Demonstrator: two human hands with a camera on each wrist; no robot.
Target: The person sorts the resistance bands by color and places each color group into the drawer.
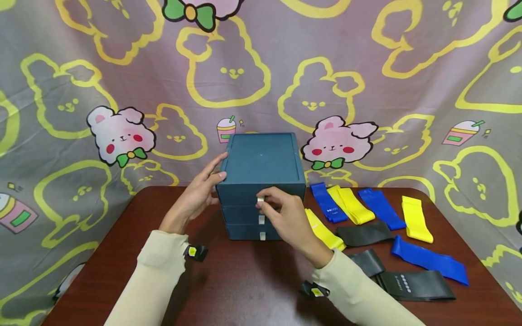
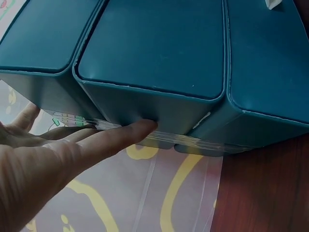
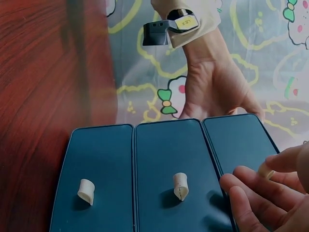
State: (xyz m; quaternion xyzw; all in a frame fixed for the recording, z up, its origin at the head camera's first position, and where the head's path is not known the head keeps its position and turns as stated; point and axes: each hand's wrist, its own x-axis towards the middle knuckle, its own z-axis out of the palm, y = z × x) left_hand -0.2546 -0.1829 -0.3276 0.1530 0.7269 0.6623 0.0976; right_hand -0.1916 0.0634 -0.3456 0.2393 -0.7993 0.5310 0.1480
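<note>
A blue-teal box with three stacked drawers (image 1: 261, 158) stands at the back middle of the table, all drawers closed. Each drawer front carries a small whitish loop tab. My right hand (image 1: 287, 217) pinches the top drawer's tab (image 1: 260, 199) between thumb and finger; the right wrist view shows that tab (image 3: 265, 171) partly covered by the fingers, with the middle tab (image 3: 180, 185) and bottom tab (image 3: 86, 191) free. My left hand (image 1: 195, 197) lies against the box's left side with fingers extended. In the left wrist view its thumb (image 2: 130, 133) touches the side wall.
Right of the box lie several flat bands: blue (image 1: 381, 208), yellow (image 1: 416, 219) and black (image 1: 416, 285). One yellow band (image 1: 324, 230) lies close to my right wrist. The brown table (image 1: 244, 290) meets a patterned curtain (image 1: 261, 59) at the back.
</note>
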